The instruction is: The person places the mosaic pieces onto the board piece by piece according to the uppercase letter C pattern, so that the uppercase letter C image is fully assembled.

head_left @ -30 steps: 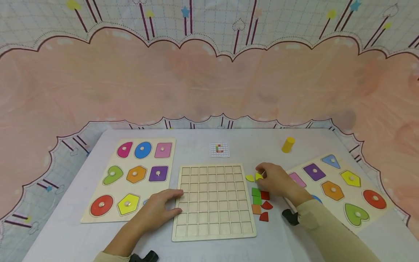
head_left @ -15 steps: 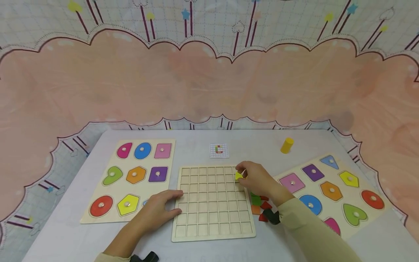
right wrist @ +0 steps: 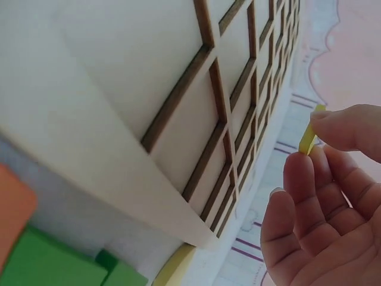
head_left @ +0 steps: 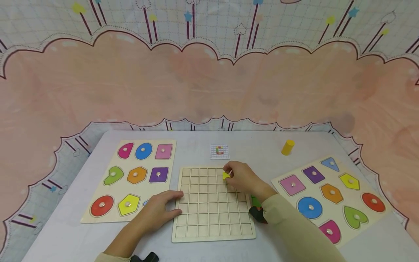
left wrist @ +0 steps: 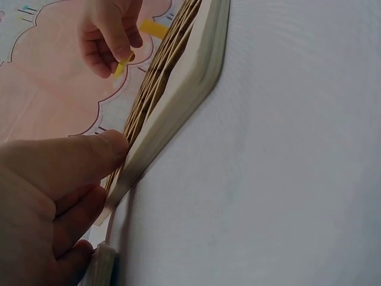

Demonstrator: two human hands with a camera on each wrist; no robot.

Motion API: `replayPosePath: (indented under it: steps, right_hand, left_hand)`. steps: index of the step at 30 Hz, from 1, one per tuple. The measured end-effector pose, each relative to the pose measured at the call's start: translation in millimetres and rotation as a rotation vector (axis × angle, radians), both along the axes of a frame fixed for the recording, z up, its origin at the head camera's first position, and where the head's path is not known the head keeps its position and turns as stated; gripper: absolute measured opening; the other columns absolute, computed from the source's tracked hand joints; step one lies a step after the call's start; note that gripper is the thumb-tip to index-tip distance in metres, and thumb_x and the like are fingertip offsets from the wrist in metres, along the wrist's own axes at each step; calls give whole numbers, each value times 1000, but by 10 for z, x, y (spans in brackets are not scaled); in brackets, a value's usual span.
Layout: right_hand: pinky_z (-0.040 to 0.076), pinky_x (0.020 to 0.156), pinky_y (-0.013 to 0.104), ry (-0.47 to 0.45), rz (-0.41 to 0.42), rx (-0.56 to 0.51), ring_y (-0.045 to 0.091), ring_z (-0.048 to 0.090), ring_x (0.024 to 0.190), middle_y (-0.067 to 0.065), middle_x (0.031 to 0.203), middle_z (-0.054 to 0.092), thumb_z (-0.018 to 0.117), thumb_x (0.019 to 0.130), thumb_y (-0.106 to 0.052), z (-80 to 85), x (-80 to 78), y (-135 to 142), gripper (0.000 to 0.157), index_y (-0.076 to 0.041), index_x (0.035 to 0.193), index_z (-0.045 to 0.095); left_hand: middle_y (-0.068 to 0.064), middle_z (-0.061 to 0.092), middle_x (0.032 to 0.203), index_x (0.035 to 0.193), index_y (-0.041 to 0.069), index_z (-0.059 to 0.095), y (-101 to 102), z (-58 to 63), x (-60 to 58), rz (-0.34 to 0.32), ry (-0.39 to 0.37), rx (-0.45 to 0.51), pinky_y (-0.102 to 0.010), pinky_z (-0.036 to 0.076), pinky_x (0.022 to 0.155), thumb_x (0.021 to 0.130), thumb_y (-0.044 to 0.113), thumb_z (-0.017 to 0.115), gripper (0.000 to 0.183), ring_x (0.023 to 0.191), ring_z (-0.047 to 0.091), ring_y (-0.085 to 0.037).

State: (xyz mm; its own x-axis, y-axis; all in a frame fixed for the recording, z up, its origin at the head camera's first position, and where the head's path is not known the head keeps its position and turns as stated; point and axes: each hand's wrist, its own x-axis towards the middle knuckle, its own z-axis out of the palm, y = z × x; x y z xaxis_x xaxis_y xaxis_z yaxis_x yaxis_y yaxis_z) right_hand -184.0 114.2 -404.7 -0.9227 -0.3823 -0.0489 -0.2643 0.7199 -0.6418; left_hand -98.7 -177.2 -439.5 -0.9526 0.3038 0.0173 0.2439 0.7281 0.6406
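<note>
My right hand (head_left: 244, 179) pinches a small yellow puzzle tile (head_left: 226, 175) between thumb and fingers. It hovers over the top rows of a wooden grid board (head_left: 207, 214), right of the middle. The right wrist view shows the yellow tile (right wrist: 310, 134) edge-on at the fingertips. My left hand (head_left: 159, 210) rests at the board's left edge, thumb and index spread apart and touching it. From the left wrist, the thumb (left wrist: 110, 148) lies against the board's rim. All the grid squares that show are bare.
Green tiles (right wrist: 53, 259) and an orange tile (right wrist: 12, 205) lie beside the board, partly hidden by my right arm in the head view. A pattern card (head_left: 219, 151) lies behind the board. Knobbed shape puzzles flank it, left (head_left: 144, 193) and right (head_left: 284, 198). A yellow cylinder (head_left: 288, 147) stands behind.
My right hand has picked up the yellow tile from the pile right of the board and carried it left over the board's upper rows. The left hand has stayed in place.
</note>
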Motion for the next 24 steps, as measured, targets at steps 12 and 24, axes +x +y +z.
replayPosePath:
  steps: [12, 24]
  right_hand:
    - [53, 83, 35, 32, 38, 78, 18, 60, 89, 4, 99, 66, 69, 85, -1, -27, -37, -90, 23, -2, 109, 67]
    - [51, 83, 35, 19, 101, 177, 18, 55, 85, 1, 91, 62, 67, 85, -2, -57, -66, -174, 21, -3, 106, 67]
  left_hand:
    - [-1, 66, 129, 124, 11, 69, 0, 1, 2, -4, 1, -3, -48, 44, 107, 82, 14, 83, 44, 124, 58, -26]
    - [-2, 66, 129, 123, 10, 69, -11, -10, -2, -13, 6, 7, -48, 44, 107, 83, 13, 82, 43, 124, 58, -27]
